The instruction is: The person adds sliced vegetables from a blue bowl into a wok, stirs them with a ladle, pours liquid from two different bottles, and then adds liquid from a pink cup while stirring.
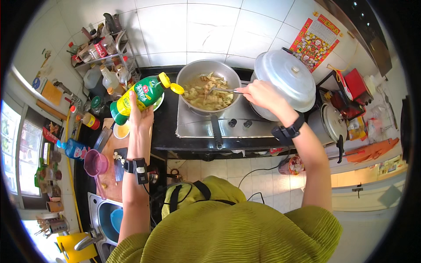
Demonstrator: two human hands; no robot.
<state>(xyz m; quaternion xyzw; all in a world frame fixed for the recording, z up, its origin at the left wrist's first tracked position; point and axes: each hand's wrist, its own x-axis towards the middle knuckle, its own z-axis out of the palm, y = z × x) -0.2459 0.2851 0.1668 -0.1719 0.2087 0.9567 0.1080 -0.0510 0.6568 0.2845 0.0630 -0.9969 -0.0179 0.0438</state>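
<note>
My left hand point(139, 113) grips a green squeeze bottle point(138, 98) with a yellow label. Its yellow flip cap point(177, 88) hangs open, and the bottle tilts toward the wok. My right hand point(261, 93) holds the handle of a metal spatula point(227, 90), whose head rests among the food. In the grey wok point(237, 77) on the left of the stove lie pieces of what looks like cauliflower point(218, 97) in some liquid. The wok's black handle point(216, 131) points toward me. No stream from the bottle can be made out.
A large lidded aluminium pot point(286, 79) stands right of the wok, a pressure cooker point(329, 121) beyond it. Left are a cutting board point(110, 177) with chopped garlic, a pink ladle point(96, 163), a small bowl point(121, 131), a sink point(95, 205) and a rack point(126, 44) with bottles.
</note>
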